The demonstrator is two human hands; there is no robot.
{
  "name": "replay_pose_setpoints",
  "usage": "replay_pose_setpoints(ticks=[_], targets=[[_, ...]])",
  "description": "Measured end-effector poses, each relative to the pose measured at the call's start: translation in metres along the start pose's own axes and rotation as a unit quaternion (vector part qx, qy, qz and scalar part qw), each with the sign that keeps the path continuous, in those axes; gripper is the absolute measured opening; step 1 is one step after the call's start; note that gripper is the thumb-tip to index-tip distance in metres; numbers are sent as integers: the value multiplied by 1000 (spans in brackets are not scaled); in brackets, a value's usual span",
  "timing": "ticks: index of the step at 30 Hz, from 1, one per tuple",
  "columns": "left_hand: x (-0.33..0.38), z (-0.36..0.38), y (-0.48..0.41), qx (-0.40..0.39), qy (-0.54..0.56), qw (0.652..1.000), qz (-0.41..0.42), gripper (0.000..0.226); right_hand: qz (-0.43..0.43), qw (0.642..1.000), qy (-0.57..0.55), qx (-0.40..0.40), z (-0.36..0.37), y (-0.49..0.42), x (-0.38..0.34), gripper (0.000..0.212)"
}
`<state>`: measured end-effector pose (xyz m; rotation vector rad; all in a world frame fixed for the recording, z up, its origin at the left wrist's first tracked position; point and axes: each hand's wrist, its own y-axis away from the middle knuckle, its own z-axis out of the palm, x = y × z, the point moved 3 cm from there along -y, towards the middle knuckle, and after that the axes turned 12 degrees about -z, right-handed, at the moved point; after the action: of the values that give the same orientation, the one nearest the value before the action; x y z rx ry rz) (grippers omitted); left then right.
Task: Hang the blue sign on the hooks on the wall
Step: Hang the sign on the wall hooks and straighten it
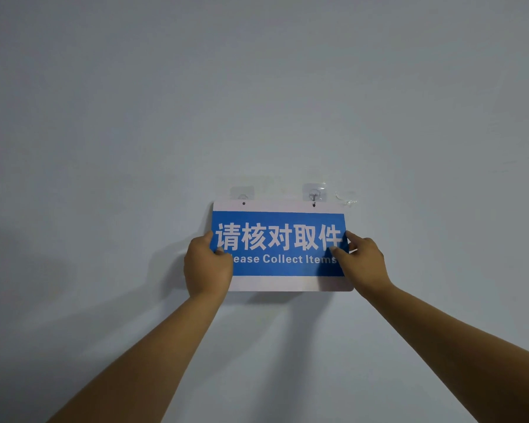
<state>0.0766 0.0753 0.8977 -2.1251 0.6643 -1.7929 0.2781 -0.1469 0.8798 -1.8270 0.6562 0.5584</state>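
The blue sign point(281, 270) with white borders and white lettering is held flat against the wall, its top edge just under two clear adhesive hooks. The left hook point(242, 193) sits above the sign's left hole; the right hook point(314, 193) reaches down to the right hole. Whether either hook passes through its hole I cannot tell. My left hand point(206, 265) grips the sign's left edge, thumb on the front. My right hand point(362, 259) pinches the right edge, thumb on the front and forefinger along the edge.
A plain pale grey wall point(257, 102) fills the view. A bit of clear adhesive remnant point(345, 198) sticks to the wall right of the right hook. Both forearms reach up from the bottom corners.
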Motion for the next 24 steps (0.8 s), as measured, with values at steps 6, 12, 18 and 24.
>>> replay_pose_setpoints(ticks=[6, 12, 18, 24], targets=[[-25, 14, 4, -20, 8, 1000, -9, 42, 10, 1000, -4, 9, -4, -3, -1, 54], [-36, 22, 2, -26, 15, 999, -13, 43, -1, 1000, 19, -12, -1, 2, 4, 53], [-45, 31, 4, -75, 48, 996, -11, 50, -2, 999, 30, -36, 10, 0, 8, 54], [-41, 34, 0, -65, 80, 994, -49, 36, 14, 1000, 16, -21, 17, -4, 9, 57]])
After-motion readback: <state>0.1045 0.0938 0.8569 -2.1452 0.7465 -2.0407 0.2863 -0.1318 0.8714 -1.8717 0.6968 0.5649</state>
